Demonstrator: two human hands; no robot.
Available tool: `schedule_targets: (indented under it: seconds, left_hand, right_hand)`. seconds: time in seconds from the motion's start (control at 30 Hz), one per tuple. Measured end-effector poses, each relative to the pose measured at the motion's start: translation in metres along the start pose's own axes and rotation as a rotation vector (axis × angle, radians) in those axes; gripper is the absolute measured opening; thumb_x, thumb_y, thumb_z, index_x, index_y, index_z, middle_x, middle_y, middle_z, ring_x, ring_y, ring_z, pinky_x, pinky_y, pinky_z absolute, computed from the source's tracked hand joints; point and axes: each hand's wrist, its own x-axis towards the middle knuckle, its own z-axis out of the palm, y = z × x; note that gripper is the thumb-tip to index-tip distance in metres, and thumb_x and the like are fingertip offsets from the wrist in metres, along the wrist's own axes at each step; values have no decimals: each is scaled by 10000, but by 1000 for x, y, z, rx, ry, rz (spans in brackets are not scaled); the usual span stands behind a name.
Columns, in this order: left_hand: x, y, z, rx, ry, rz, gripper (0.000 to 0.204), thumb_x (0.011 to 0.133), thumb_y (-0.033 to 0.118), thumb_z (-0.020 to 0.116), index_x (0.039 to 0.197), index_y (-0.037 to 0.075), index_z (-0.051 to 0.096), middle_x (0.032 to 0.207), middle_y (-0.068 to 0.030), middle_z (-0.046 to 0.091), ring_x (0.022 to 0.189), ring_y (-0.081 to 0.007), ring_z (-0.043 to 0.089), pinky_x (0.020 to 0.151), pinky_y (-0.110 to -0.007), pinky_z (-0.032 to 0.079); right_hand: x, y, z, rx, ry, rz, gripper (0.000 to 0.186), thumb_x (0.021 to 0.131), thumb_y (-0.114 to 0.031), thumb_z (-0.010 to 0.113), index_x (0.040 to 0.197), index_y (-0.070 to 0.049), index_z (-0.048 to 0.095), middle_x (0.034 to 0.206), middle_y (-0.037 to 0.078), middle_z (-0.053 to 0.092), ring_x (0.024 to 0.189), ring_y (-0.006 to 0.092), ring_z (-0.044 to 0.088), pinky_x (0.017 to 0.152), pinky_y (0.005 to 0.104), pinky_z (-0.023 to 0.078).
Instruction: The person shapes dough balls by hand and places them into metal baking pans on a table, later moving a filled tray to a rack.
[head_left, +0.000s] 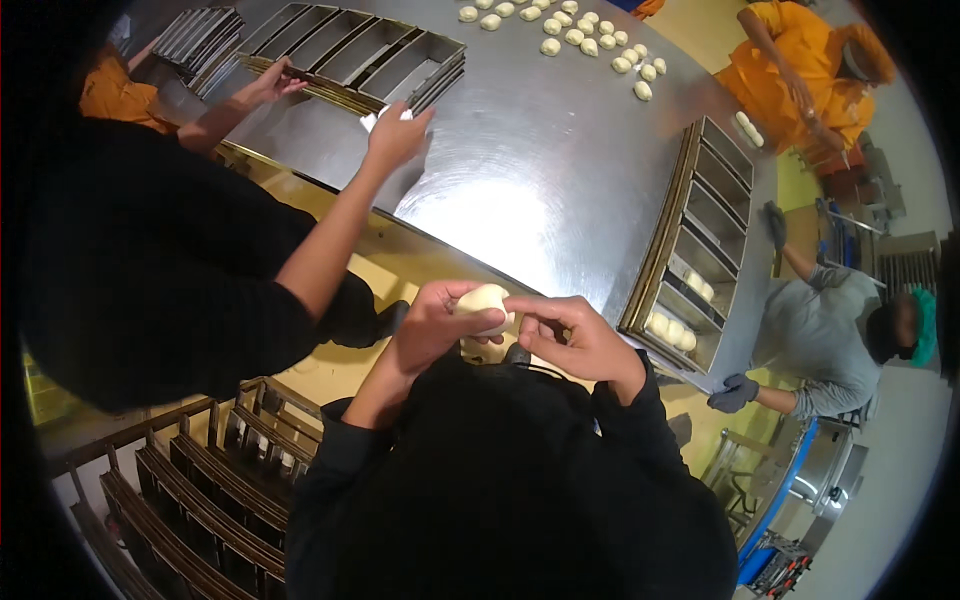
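A pale, smooth piece of dough (484,304) is in front of my body, just off the near edge of the steel table. My left hand (437,322) is closed around it, the thumb lying across its near side. From the right, my right hand (572,338) reaches in with its index fingertip on the dough. Its other fingers are loosely bent and apart from the dough, with the thumb below.
The steel table (540,130) carries several dough balls (590,47) at its far side. Joined baking tins (655,240) stand at right, some holding dough. At left, a co-worker's hands (398,137) are at another set of tins (345,62). A rack of tins (190,480) stands lower left. More people work at right.
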Motion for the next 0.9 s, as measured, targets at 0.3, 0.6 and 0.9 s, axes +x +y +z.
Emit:
schedule_targets:
  seconds: [0.3, 0.6, 0.9]
  left_hand:
    - [3, -6, -19, 68, -51, 17, 273, 849, 147, 742, 1039, -31, 661, 879, -52, 682, 764, -100, 648, 706, -221, 534]
    - [14, -18, -8, 76, -24, -74, 312, 867, 115, 705, 1126, -48, 644, 956, -96, 697, 802, -136, 672, 725, -247, 543]
    - [30, -23, 10, 40, -56, -60, 266, 921, 93, 635, 1137, -63, 627, 965, -114, 699, 810, -167, 692, 750, -276, 564]
  right_hand:
    - [9, 2, 29, 369, 462, 162, 188, 857, -118, 707, 1027, -40, 695, 809, -11, 608, 607, 39, 442, 550, 195, 357]
    - [1, 20, 28, 69, 412, 203, 285, 766, -128, 795, 1007, -6, 707, 864, 32, 670, 661, 73, 594, 584, 236, 464]
    - [-10, 22, 9, 133, 458, 253, 239, 777, -144, 779, 964, -7, 723, 770, 40, 675, 688, 80, 589, 610, 242, 459]
